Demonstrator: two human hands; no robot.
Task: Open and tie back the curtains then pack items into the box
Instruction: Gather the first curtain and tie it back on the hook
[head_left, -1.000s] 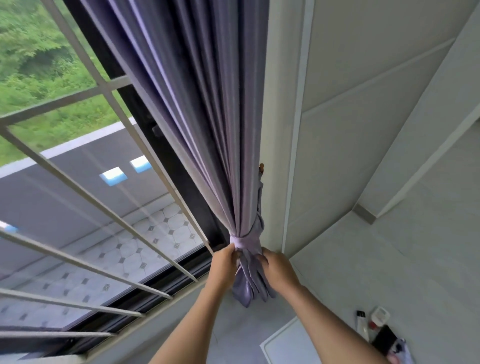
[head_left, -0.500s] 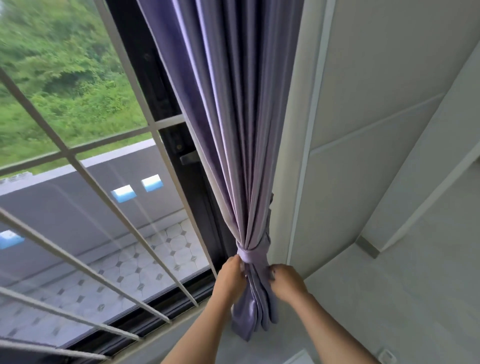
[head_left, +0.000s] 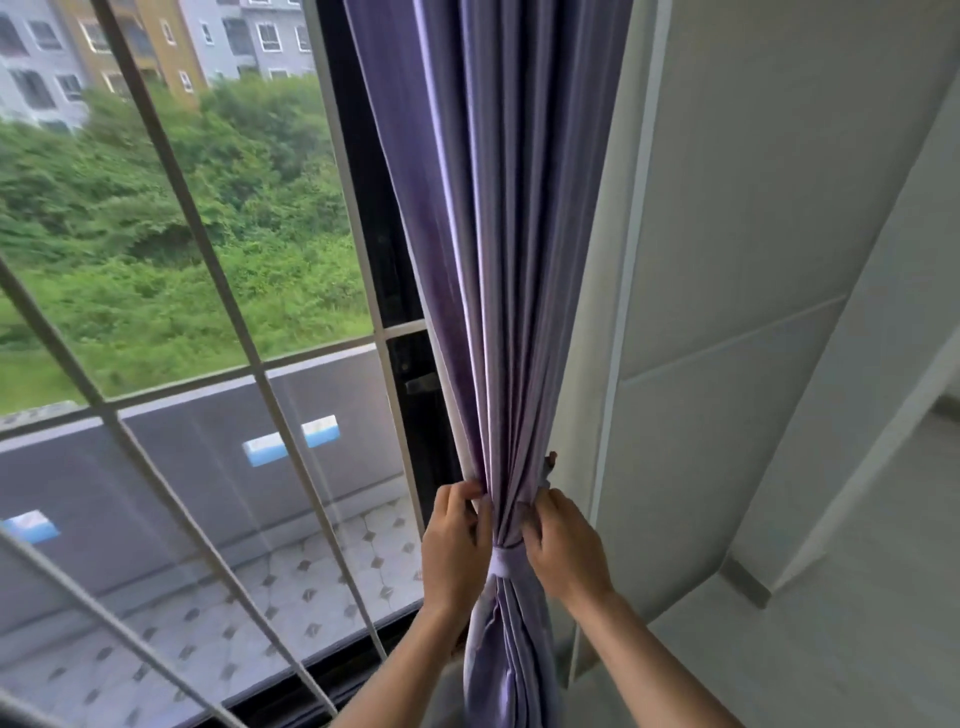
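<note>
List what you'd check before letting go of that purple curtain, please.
1. Curtain gathered to the window's right side: ok, the pleats are bunched beside the wall trim.
2. Tie-back band wrapped round the bundle: ok, it cinches the fabric between both hands.
3. Band fastened or knotted: cannot tell, the fastening is not visible.
4. Left hand placement: ok, its fingers pinch the folds just above the band.
5. Right hand placement: ok, it grips the folds on the other side.
6. Box and items ready for packing: cannot tell, they are out of view.
</note>
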